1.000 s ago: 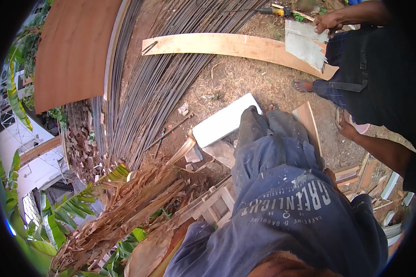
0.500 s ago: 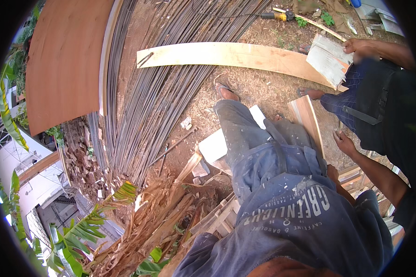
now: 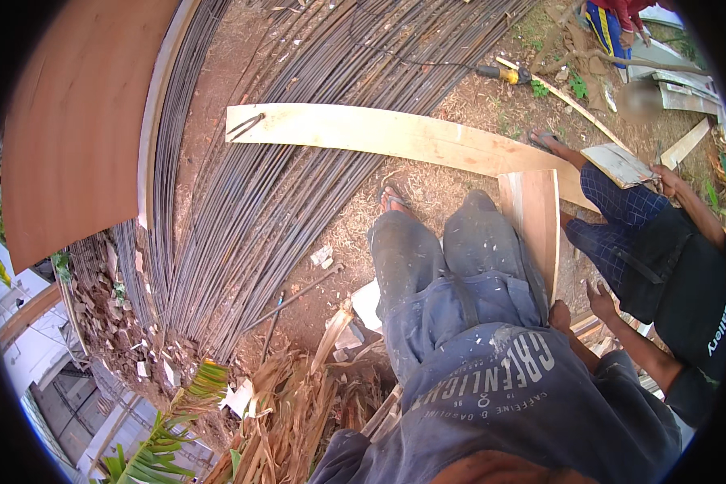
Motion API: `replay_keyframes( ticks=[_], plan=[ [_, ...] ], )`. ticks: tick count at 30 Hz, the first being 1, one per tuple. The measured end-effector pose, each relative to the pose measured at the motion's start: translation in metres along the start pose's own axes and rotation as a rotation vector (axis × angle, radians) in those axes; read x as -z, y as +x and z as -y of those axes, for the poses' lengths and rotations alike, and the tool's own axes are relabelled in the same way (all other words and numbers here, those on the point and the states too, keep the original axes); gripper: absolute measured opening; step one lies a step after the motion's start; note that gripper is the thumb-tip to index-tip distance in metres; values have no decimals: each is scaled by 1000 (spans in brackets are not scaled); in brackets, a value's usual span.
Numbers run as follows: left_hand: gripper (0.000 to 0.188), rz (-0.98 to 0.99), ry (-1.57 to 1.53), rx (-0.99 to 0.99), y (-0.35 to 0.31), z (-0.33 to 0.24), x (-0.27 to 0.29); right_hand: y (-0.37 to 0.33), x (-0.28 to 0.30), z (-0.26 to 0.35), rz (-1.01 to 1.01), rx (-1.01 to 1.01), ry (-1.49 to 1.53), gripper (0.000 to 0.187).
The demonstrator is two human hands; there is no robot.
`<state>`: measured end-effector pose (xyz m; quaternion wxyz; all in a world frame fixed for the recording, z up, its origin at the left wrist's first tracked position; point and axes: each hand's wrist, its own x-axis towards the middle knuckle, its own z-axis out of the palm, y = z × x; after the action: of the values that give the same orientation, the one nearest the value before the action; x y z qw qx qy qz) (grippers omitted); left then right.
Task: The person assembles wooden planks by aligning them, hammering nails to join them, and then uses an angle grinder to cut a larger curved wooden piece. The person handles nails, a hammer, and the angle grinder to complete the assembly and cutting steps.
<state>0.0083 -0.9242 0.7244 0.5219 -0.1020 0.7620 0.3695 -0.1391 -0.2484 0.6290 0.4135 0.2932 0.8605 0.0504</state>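
Observation:
My right hand grips the lower end of a short wooden board, its fingers partly hidden. The board stands beside my right leg, its upper end near a long pale plank. My left hand is out of view; only my left sleeve shows at the lower edge. To my right, a co-worker holds a weathered, pale piece of board in one hand. That person's other hand is spread, close to my right hand and apart from the short board.
Pincers lie on the plank's left end, over many steel rods. A large brown sheet stands at the left. Beyond the plank lies a yellow power tool with a cord. Dry leaves pile at lower left. Another person is at far right.
My view has shifted. The short board now shows more of its broad face. The co-worker's weathered piece has moved right and tilted flatter. Another person has come into view at the far right.

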Motion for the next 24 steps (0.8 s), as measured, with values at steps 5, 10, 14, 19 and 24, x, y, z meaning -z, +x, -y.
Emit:
replay_keyframes(
  ticks=[5, 10, 14, 19, 24],
  plan=[
    [44, 63, 145, -288, 22, -17, 90, -11, 27, 24, 10, -43, 13, 45],
    [46, 113, 325, -590, 57, -39, 171, -1, 63, 49, 35, -48, 28, 48],
    [47, 109, 423, -730, 71, -59, 220, 14, 75, 108, 57, 1, 77, 49],
    [49, 89, 499, -767, 90, -99, 286, 1, 43, 267, -23, 38, 395, 52],
    [62, 128, 231, -331, 161, -161, 348, 41, 51, 335, -163, 22, 642, 50]
  ],
)
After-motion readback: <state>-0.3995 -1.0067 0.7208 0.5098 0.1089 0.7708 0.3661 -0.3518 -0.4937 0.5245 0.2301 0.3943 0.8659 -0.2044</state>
